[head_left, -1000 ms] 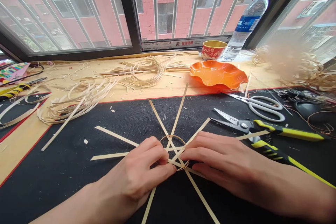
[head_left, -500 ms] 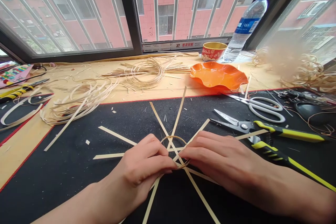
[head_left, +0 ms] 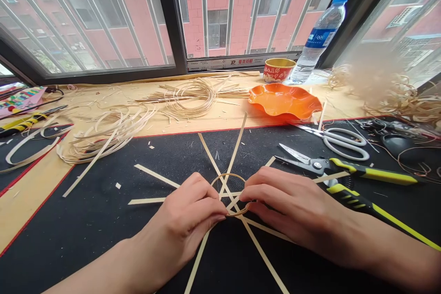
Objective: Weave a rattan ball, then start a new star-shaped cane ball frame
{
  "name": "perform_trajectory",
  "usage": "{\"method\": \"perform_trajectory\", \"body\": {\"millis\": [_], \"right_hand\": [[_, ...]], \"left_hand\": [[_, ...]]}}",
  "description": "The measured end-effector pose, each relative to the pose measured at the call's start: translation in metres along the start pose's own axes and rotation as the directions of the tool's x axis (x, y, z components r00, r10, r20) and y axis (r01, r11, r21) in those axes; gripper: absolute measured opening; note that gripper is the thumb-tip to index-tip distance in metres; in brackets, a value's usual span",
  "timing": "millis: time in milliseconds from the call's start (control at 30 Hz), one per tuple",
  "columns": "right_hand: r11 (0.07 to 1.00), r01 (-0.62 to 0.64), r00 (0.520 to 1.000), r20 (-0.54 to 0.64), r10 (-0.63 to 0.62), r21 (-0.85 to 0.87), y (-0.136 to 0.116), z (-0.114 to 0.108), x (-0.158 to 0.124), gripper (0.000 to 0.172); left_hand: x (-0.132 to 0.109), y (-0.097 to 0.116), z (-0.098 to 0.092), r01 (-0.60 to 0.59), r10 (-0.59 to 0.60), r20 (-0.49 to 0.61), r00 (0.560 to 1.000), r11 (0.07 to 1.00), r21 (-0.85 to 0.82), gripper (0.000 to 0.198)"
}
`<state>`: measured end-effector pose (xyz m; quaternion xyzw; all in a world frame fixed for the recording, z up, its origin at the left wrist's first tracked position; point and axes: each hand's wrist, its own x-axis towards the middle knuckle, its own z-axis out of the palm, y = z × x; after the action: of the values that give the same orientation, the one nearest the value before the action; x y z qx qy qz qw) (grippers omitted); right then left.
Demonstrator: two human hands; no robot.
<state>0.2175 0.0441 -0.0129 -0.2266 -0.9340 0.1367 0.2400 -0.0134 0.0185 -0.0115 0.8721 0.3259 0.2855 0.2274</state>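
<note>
Flat pale bamboo-like strips (head_left: 261, 249) lie crossed in a star shape on the black mat. A thin ring of the same material (head_left: 230, 175) sits around the crossing point. My left hand (head_left: 193, 209) pinches the ring's near left side between thumb and fingers. On the right side my right hand (head_left: 282, 202) has its fingers closed on the ring, with the thumb tucked below. Both hands cover parts of the strips, and the strip ends stick out beyond them.
Yellow-and-black shears (head_left: 372, 172) and grey-handled scissors (head_left: 347, 142) lie at right. Behind are an orange wavy dish (head_left: 285, 103), a red tin (head_left: 277, 73), a water bottle (head_left: 320, 39) and coiled strips (head_left: 191, 96). More coils (head_left: 103, 140) rest at left.
My right hand's fingers have shifted slightly up and right along the ring. The ring's near edge shows more plainly and sits a little higher. The view has moved slightly.
</note>
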Motion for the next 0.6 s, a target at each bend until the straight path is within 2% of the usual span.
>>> {"method": "perform_trajectory", "body": {"millis": [233,400,600], "right_hand": [[1.0,-0.022,0.999,-0.028,0.021,-0.015,-0.002,0.001,0.002,0.011],[0.998,-0.023,0.995,-0.099,0.016,-0.064,-0.005,0.001,0.004,0.011],[0.99,0.002,0.998,-0.06,-0.011,-0.139,-0.009,0.0,0.006,0.019]], "left_hand": [[0.0,0.004,0.001,0.067,-0.07,-0.094,0.993,0.997,-0.034,0.016],[0.001,0.006,0.0,0.098,-0.102,-0.099,0.99,0.994,-0.044,0.016],[-0.001,0.012,0.0,0.104,-0.104,-0.122,0.987,0.995,-0.008,0.014]]}}
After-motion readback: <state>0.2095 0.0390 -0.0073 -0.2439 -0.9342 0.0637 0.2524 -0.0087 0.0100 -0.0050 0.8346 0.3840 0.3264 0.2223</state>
